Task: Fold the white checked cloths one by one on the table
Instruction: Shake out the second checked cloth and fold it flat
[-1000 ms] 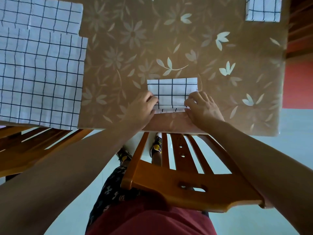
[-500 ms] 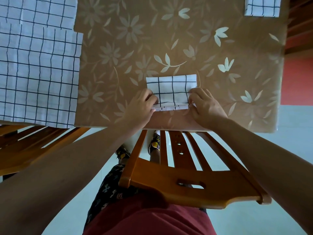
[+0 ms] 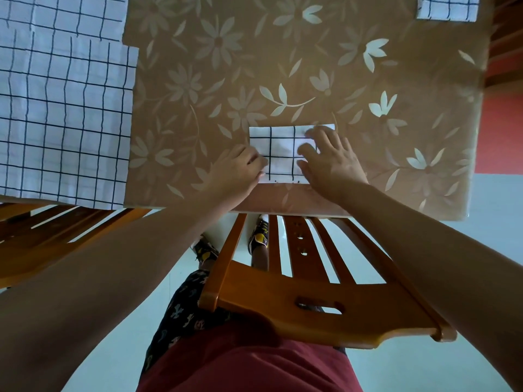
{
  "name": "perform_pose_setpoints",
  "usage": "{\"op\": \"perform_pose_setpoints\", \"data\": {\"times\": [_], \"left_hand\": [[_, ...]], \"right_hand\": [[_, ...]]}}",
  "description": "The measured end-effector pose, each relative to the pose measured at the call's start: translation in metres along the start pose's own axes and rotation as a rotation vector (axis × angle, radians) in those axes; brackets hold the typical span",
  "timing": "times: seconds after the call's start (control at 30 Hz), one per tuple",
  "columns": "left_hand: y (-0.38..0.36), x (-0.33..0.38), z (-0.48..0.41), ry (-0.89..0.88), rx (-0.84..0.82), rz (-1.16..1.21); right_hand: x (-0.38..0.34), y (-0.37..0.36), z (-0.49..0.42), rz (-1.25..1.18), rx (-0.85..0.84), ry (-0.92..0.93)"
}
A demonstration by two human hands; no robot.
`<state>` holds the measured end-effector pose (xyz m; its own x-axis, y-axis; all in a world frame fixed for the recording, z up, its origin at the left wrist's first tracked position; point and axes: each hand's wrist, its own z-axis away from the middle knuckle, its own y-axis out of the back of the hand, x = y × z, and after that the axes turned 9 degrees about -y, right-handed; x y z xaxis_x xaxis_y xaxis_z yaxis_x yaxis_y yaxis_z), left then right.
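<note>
White checked fabric, folded down to a small rectangle point(image 3: 278, 154), is pinned flat near the front edge of the bench point(image 3: 368, 193). It is held at its left edge by the left hand point(image 3: 236, 172), whose curled fingers appear closed on that edge, while the right hand point(image 3: 329, 162) is laid on it palm down with fingers spread, gripping nothing. Half a second ago the right hand was pinching the near right corner of the folded cloth; it has since been slid up over the top surface, so the last fold is judged complete and only being smoothed. Beyond the folded cloth, to its left, the unfolded cloths point(image 3: 56, 108) are spread and overhang the front edge. Far off to its upper right, a finished folded cloth point(image 3: 447, 7) lies at the corner.
</note>
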<state>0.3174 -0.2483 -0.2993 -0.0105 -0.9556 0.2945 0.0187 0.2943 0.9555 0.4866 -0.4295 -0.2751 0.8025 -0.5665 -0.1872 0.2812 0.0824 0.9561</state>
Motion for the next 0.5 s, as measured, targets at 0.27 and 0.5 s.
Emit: {"op": "perform_pose_setpoints", "data": {"times": [0.27, 0.5], "left_hand": [[0.004, 0.003, -0.002, 0.054, -0.042, 0.0], [-0.005, 0.002, -0.022, 0.124, -0.103, -0.102]], "right_hand": [[0.001, -0.031, -0.022, 0.222, -0.129, 0.128], [0.005, -0.039, -0.024, 0.257, -0.08, 0.149]]}}
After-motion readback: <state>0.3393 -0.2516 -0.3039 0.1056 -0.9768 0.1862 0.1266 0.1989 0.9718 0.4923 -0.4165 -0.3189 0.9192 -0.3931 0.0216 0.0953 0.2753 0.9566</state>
